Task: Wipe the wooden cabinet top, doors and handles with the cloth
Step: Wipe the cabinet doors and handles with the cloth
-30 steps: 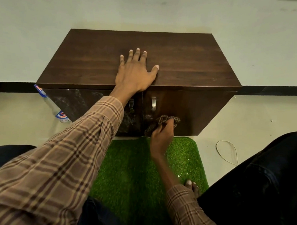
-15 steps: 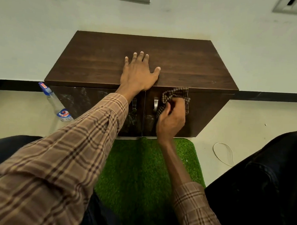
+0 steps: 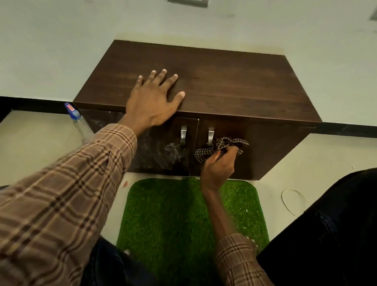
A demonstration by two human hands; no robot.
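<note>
The right hand [image 3: 217,168] has its fingers [image 3: 231,149] closed around a bunched checked cloth [image 3: 217,147], pressing it to the right door [image 3: 258,150] of the wooden cabinet [image 3: 207,83], just beside the right metal handle [image 3: 210,136]. The left hand [image 3: 151,100] lies flat on the cabinet top, fingers spread wide and holding nothing, apparently bracing the body.

The main risk looks like uneven coverage: the cloth is wadded into a small lump, so only a narrow patch meets the wood, and strokes may skip the door's outer part. The left door [image 3: 152,150] shows whitish smears near its handle [image 3: 183,135], which could be overlooked. A loose corner of cloth hanging towards the right handle could snag on it and tug the door open. The braced palm may leave prints on the top. A spray bottle [image 3: 78,121] stands at the cabinet's left corner, near the left sleeve [image 3: 78,181], and a careless elbow could tip it.
</note>
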